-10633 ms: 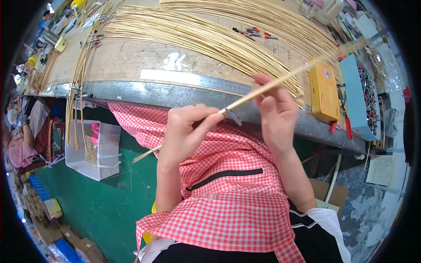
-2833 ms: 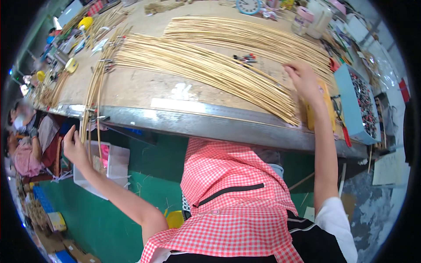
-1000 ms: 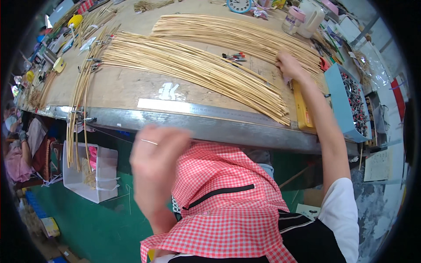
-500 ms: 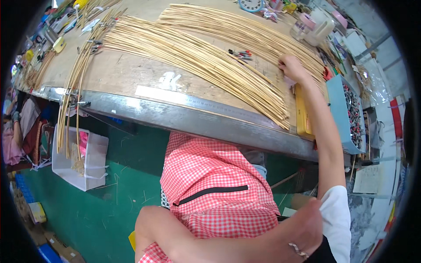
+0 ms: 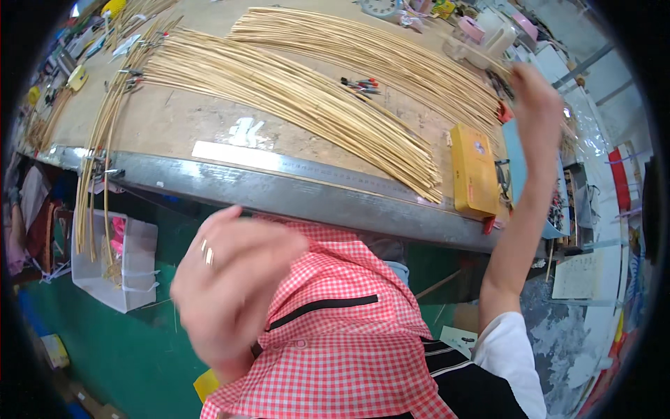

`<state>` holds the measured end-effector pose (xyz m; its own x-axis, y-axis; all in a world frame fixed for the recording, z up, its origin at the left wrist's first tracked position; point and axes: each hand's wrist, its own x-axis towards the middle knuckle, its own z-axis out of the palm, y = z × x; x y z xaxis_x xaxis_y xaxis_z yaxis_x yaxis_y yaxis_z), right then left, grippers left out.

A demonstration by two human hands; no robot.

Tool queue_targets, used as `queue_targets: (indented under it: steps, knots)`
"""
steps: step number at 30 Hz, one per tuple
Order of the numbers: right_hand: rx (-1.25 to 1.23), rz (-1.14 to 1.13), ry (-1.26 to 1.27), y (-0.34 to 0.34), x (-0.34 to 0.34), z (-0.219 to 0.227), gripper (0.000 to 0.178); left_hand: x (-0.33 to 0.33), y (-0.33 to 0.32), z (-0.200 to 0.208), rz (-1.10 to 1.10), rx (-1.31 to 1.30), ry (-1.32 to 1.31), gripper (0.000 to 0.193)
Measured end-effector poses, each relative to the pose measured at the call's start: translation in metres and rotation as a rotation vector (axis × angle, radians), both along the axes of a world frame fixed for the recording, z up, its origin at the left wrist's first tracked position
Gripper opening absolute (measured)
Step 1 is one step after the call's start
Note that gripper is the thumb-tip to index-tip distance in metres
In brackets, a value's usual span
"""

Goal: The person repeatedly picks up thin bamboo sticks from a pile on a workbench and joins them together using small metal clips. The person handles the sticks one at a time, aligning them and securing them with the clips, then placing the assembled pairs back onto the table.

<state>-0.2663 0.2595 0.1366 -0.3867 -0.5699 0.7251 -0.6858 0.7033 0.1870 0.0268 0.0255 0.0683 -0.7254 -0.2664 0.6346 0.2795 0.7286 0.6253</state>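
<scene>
My right hand (image 5: 539, 94) is closed and raised over the right end of the bench, near the blue box. A thin pale bamboo stick (image 5: 485, 56) seems to run through its fist, showing on either side. My left hand (image 5: 234, 286), with a ring on one finger, is above my checked apron (image 5: 335, 363), in front of the bench edge. Motion smears its fingers, and I cannot make out anything in it. Two long fanned bundles of bamboo sticks, a front one (image 5: 293, 105) and a back one (image 5: 370, 59), lie across the bench.
A steel ruler (image 5: 300, 166) lies along the bench's front edge. Right of it stand a yellow box (image 5: 473, 171) and a blue box (image 5: 514, 160). Small clips (image 5: 361, 85) lie between the bundles. Clamped sticks (image 5: 94, 167) hang at left over a white bin (image 5: 139, 265).
My right hand has lifted off the sticks and moved right and away from me. My left hand has swung from beside my right elbow to the left, over my lap.
</scene>
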Motion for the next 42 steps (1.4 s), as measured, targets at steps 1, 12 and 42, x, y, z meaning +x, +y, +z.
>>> queue_targets:
  steps: [1, 12, 42]
  knots:
    - [-0.036, -0.011, 0.006, -0.001, 0.026, 0.008, 0.013, -0.003, -0.01, -0.01, 0.018, 0.007, -0.019, 0.021]
    - [-0.553, 0.403, -1.291, -0.048, 0.17, -0.1, 0.004, -0.044, -0.021, -0.073, -0.217, 1.083, 0.075, 0.03]
    - [-0.195, 0.599, -0.808, -0.075, 0.186, -0.13, 0.041, -0.027, -0.069, -0.113, -0.29, 1.142, 0.192, 0.028]
